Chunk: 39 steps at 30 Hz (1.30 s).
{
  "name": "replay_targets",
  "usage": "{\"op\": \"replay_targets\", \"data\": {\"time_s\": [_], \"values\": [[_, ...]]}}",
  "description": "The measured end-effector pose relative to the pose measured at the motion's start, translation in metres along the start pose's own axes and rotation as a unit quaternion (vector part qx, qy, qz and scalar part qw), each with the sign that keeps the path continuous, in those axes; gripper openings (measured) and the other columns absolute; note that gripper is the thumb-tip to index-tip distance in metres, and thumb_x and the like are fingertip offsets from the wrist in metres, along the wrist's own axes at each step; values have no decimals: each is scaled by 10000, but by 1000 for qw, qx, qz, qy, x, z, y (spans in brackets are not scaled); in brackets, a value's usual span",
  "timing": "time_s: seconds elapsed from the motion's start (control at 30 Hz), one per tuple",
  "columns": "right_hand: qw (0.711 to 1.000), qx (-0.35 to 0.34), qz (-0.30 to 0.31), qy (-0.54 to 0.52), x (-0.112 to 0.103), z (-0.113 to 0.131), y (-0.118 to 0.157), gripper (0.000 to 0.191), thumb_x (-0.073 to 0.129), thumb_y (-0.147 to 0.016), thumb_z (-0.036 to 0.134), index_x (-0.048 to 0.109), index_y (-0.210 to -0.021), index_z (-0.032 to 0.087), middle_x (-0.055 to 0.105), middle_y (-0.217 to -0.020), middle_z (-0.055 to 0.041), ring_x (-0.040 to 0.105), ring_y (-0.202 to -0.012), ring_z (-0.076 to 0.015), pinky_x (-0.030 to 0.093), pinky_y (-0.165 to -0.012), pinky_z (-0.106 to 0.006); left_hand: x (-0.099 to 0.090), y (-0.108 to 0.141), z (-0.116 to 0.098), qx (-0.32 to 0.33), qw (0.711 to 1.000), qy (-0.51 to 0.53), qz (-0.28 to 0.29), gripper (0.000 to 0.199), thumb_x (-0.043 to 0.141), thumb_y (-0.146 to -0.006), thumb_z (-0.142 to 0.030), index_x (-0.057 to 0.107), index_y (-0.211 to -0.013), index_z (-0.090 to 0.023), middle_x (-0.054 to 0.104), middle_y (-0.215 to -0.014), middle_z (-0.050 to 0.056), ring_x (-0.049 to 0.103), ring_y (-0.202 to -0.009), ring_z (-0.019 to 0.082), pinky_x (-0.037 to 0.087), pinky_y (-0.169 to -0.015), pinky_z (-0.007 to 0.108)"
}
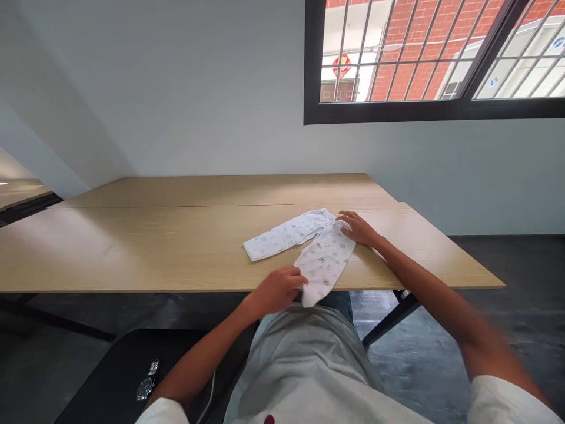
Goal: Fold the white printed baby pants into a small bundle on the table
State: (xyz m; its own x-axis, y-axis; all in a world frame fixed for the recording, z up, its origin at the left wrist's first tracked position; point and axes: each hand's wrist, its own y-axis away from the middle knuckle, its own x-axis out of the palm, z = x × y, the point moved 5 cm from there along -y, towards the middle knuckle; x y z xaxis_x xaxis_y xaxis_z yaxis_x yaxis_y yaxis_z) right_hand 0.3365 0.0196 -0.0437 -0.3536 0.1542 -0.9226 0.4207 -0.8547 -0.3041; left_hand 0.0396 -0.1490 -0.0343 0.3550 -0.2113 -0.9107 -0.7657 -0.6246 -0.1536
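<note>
Just right of centre in the frame, small white printed cotton baby trousers (pixel 309 244) lay on the pale wooden table (pixel 176 247), the left hand (pixel 276 290) pinching a leg hem, the right hand (pixel 359 228) flat on the waistband, which probably wanted gentle, even tension; no readable lettering showed.

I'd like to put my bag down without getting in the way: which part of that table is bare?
The table is bare left of the baby pants, and behind them toward the wall. It is crowded at the near edge, where the left hand and right hand touch the pants.
</note>
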Motion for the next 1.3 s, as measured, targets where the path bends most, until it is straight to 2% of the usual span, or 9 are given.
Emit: {"op": "replay_targets", "data": {"time_s": [0.13, 0.27, 0.37, 0.43, 0.53, 0.77, 0.87, 1.17, 1.3], "values": [[992, -74, 70, -74, -8, 34, 59, 461, 608, -990, 437, 635, -1407, 244, 518, -1541, -124, 443, -1450, -332, 355, -1223, -547, -43, 34, 49, -70, 972, 198, -103, 200, 576, -910, -280, 723, -998, -176, 719, -990, 55, 666, -928, 207, 514, -854, 290], [989, -97, 71, -89, -17, 72, 116, 777, 813, -811, 587, 566, -1486, 293, 487, -1572, -112, 403, -1461, -397, 358, -1207, -609, -73, 47, 103, -198, 889, 337, -240, 395, 712, -788, -516, 691, -935, -150, 713, -907, 47, 645, -852, 213, 520, -743, 272], [982, -108, 43, -149, -23, 92, 135, 524, 800, -845, 525, 706, -1293, 271, 647, -1388, -125, 513, -1370, -376, 446, -1151, -561, -83, 40, 129, -243, 857, 394, -229, 487, 811, -654, -546, 682, -894, -142, 690, -842, 30, 609, -746, 171, 479, -632, 225], [976, -79, 22, -203, -28, 92, 131, 302, 692, -937, 483, 756, -1132, 262, 720, -1232, -115, 619, -1240, -338, 524, -1063, -503, -87, 31, 141, -254, 849, 421, -192, 479, 853, -602, -511, 672, -842, -138, 668, -792, 15, 587, -692, 144, 461, -593, 209], [963, 4, -21, -267, -37, 78, 103, 328, 607, -966, 515, 743, -1043, 226, 751, -1035, -101, 698, -962, -291, 585, -858, -429, -93, 16, 157, -264, 828, 461, -179, 451, 875, -590, -428, 664, -862, -138, 671, -798, 16, 614, -697, 144, 509, -620, 230], [893, 204, -11, -400, -15, 39, 28, 303, 704, -837, 456, 640, -970, 192, 629, -715, 5, 548, -578, -143, 438, -485, -238, -85, -13, 193, -353, 799, 445, -198, 319, 825, -620, -204, 609, -844, -135, 656, -710, 6, 620, -607, 127, 509, -555, 215], [881, 245, -8, -404, -5, 30, 19, 199, 704, -823, 340, 646, -934, 186, 627, -721, 0, 542, -565, -129, 417, -458, -213, -79, -17, 201, -367, 798, 444, -178, 333, 838, -617, -228, 600, -832, -137, 644, -690, -13, 624, -611, 129, 527, -555, 219], [919, 216, 17, -331, -8, 7, 5, 190, 738, -720, 148, 722, -909, 157, 655, -788, -39, 602, -697, -160, 459, -561, -224, -77, -6, 213, -367, 790, 465, -158, 459, 827, -538, -68, 595, -928, -143, 728, -882, 55, 712, -803, 195, 603, -683, 265], [944, 206, 43, -255, -7, -1, -9, 267, 709, -749, 116, 731, -1014, 148, 672, -979, -86, 636, -805, -179, 504, -656, -245, -82, 1, 217, -373, 837, 373, -147, 568, 811, -603, -101, 552, -1105, -156, 716, -904, 50, 685, -741, 175, 572, -669, 264]]}}
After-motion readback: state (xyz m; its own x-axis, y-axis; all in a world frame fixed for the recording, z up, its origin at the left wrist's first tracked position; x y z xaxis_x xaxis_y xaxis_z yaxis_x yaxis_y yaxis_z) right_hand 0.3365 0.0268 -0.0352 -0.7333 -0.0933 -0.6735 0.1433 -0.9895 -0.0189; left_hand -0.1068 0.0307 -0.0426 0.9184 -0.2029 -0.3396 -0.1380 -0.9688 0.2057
